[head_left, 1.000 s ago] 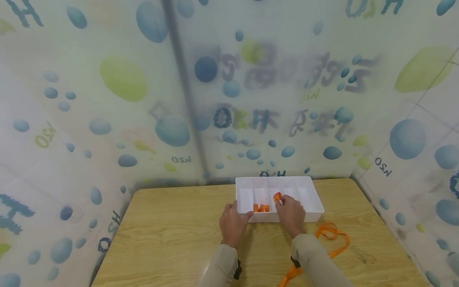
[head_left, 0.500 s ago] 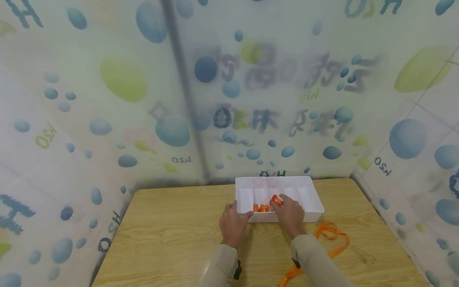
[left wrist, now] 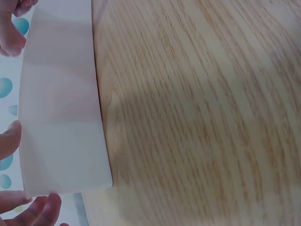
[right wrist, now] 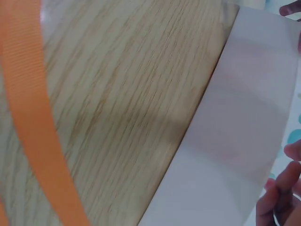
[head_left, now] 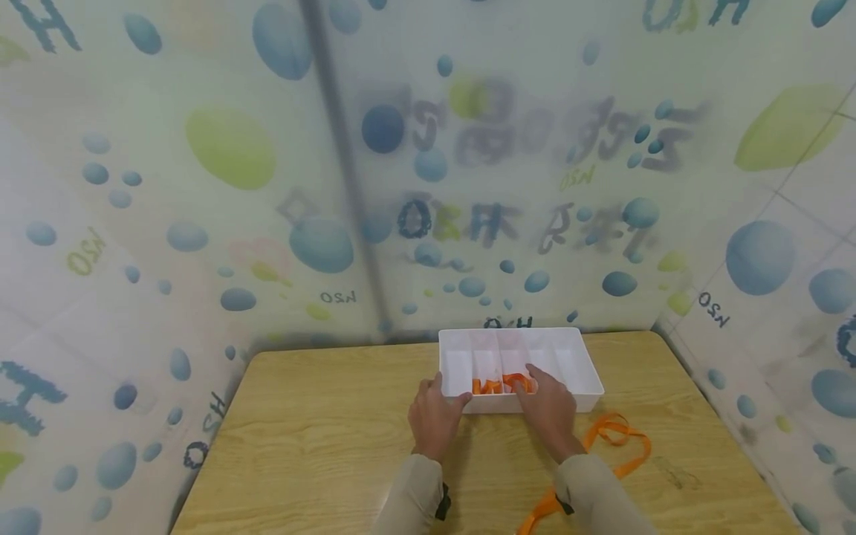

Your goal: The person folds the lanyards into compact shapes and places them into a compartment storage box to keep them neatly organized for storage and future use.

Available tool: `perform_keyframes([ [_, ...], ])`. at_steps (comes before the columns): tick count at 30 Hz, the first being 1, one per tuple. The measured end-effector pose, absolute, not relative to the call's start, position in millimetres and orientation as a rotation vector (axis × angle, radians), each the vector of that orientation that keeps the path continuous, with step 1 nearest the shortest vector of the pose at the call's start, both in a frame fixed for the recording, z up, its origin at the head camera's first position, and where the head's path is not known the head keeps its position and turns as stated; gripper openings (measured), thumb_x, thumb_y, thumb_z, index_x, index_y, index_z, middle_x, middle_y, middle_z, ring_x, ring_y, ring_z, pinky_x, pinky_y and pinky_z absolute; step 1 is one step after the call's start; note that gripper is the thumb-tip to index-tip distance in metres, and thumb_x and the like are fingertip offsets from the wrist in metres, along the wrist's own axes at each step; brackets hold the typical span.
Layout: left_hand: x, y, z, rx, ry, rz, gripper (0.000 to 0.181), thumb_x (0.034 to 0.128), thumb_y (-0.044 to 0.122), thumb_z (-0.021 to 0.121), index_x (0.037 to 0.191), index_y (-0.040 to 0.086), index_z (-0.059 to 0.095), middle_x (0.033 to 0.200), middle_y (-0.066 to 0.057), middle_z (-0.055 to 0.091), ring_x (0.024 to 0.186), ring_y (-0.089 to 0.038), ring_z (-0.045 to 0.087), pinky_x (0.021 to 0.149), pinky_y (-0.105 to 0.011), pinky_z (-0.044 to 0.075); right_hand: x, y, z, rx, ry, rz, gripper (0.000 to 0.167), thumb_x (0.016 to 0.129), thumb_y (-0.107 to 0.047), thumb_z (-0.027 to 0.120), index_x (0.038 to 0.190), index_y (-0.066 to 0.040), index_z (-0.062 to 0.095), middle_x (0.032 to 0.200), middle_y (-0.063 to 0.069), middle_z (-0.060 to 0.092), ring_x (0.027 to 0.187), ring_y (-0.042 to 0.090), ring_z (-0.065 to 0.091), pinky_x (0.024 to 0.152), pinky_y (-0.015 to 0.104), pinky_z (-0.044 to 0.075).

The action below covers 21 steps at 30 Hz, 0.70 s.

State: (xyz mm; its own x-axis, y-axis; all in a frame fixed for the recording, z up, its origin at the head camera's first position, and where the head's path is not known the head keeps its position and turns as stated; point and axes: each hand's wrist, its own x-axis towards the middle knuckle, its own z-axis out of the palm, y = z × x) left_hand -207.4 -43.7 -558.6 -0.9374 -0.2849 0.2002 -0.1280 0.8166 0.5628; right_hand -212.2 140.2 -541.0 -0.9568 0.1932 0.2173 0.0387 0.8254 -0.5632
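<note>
Orange fabric ribbon, a short looped piece (head_left: 510,379), lies in the third compartment from the left of the white divided tray (head_left: 491,404); smaller orange scraps (head_left: 493,387) occupy the compartment to its left. I judge the piece very light, limp and springy at its folds, best pinched by a raised edge, as flat pressure would merely crush it. Over it I find the right hand (head_left: 550,407), index finger and thumb parted, nothing seen pinched; thumb contact I cannot confirm. The left hand (head_left: 435,420) grips the tray's near-left corner, a sound hold, since the tray looks thin, rigid and prone to slide. To the right, I note a long orange ribbon (head_left: 629,468) trailing across the wood-grain table (head_left: 314,431), partly under the right sleeve (head_left: 602,494).
</note>
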Motion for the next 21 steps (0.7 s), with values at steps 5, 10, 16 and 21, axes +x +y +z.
perform_keyframes([
  [5,-208,-46,-561,0.319,-2.721,-0.893,0.071,0.076,0.045,0.085,0.13,0.004,0.065,0.11,-0.016,0.065,0.09,-0.027,0.066,0.083,-0.043,0.056,-201,154,-539,-0.126,-2.666,0.813,0.04,0.088,-0.019,0.075,0.123,-0.001,0.068,0.116,0.018,0.07,0.107,0.039,0.065,0.089,0.052,0.053],
  [10,-201,-50,-561,0.297,-2.644,-0.988,0.06,0.0806,0.037,0.083,0.127,0.004,0.065,0.113,-0.014,0.063,0.094,-0.028,0.066,0.083,-0.046,0.055,-182,174,-537,0.01,-2.581,0.83,0.034,0.085,-0.013,0.077,0.116,0.0,0.071,0.107,0.017,0.073,0.095,0.036,0.069,0.083,0.049,0.055],
  [16,-180,-51,-553,0.263,-2.545,-1.011,0.048,0.0869,0.033,0.078,0.126,0.008,0.065,0.116,-0.009,0.062,0.079,-0.017,0.063,0.069,-0.034,0.056,-159,191,-531,0.225,-2.436,0.721,0.033,0.075,-0.006,0.084,0.107,-0.005,0.075,0.094,0.008,0.075,0.048,0.003,0.033,0.042,0.023,0.031],
  [21,-165,-47,-546,0.143,-2.498,-1.042,0.04,0.0869,0.029,0.078,0.121,0.01,0.069,0.109,-0.005,0.062,0.07,-0.01,0.056,0.057,-0.022,0.045,-142,202,-536,0.367,-2.436,0.626,0.034,0.07,-0.007,0.087,0.103,-0.01,0.077,0.089,0.004,0.074,0.048,-0.005,0.026,0.04,0.018,0.024],
])
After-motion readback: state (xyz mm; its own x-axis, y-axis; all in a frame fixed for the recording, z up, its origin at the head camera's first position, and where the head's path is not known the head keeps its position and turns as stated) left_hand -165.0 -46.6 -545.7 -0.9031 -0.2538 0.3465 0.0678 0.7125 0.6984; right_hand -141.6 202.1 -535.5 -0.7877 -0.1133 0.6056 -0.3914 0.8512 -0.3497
